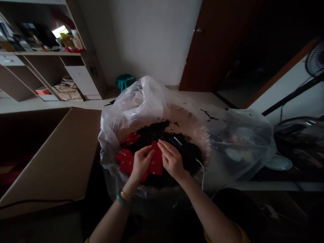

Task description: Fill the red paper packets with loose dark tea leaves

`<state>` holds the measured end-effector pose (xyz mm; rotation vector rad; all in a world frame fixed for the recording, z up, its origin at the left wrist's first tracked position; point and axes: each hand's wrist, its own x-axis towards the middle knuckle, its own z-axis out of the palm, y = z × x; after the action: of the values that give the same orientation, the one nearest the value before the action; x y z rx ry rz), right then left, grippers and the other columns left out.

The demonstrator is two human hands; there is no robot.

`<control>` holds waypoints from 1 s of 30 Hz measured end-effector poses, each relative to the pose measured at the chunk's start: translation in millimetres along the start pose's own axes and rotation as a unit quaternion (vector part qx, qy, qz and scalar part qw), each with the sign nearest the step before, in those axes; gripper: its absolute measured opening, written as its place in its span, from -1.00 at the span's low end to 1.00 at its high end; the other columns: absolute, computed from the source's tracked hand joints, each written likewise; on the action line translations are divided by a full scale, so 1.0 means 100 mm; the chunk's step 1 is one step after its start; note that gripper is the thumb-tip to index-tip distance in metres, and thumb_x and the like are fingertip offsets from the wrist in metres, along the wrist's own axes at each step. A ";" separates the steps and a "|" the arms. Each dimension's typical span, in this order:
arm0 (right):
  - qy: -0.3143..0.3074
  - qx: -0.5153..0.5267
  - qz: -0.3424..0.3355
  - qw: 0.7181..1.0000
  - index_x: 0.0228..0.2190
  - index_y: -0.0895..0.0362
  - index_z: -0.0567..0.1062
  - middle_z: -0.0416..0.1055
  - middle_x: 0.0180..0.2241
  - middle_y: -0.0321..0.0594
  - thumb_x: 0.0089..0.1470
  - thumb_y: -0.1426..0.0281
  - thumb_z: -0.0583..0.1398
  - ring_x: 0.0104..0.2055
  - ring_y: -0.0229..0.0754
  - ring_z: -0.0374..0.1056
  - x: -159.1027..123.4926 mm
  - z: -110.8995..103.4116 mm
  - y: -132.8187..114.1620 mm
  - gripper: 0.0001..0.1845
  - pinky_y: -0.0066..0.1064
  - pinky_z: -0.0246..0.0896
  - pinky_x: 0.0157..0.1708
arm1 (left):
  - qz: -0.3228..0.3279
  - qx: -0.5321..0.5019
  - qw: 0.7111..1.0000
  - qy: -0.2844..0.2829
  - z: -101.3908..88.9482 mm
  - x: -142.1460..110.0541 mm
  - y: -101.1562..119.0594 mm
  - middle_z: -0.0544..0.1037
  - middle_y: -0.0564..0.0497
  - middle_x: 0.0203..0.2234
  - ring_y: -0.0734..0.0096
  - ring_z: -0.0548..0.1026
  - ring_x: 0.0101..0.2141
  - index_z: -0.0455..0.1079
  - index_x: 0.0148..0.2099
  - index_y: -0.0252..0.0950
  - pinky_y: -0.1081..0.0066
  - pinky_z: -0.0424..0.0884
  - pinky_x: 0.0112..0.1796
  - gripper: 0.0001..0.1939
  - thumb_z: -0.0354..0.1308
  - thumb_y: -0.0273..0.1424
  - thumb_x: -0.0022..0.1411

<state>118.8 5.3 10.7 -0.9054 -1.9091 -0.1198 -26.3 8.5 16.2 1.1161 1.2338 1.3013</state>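
Observation:
A flat red piece with small pale marks (156, 163) is held over the container; I cannot make out whether it is cloth or paper. My left hand (142, 162) pinches its upper left side between thumb and fingers. On the other side, my right hand (172, 158) has its fingers pressed together at the top right edge. Other red pieces (125, 160) lie to the left on dark, shredded-looking material (157, 130). This material fills part of a round container lined with clear plastic (141, 101). A dark device (178, 141) with a white cable (202, 170) rests on the right.
An open cardboard box (58, 152) stands at the left. To the right are a clear plastic bag (243, 135) and a pale lid or dish (279, 162). Behind are a shelf unit (88, 64), a green bin (125, 81) and a brown door (215, 44). A fan (316, 59) stands far right.

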 end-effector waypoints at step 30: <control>-0.040 0.182 0.331 0.925 -0.37 0.11 0.54 0.52 -0.38 -0.16 0.09 0.21 0.16 -0.35 -0.15 0.43 -0.18 -0.19 0.12 -0.75 -0.36 0.35 -0.32 | -0.077 -0.105 0.987 -0.092 -0.21 0.03 -0.15 0.65 -0.08 -0.36 0.23 0.60 -0.34 0.52 -0.06 -0.36 0.24 0.51 -0.19 -0.43 0.34 -0.11 -0.08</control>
<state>144.7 -4.2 2.9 -1.2475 -1.5251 0.6630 -46.6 9.5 -0.2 0.9468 1.0010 1.1542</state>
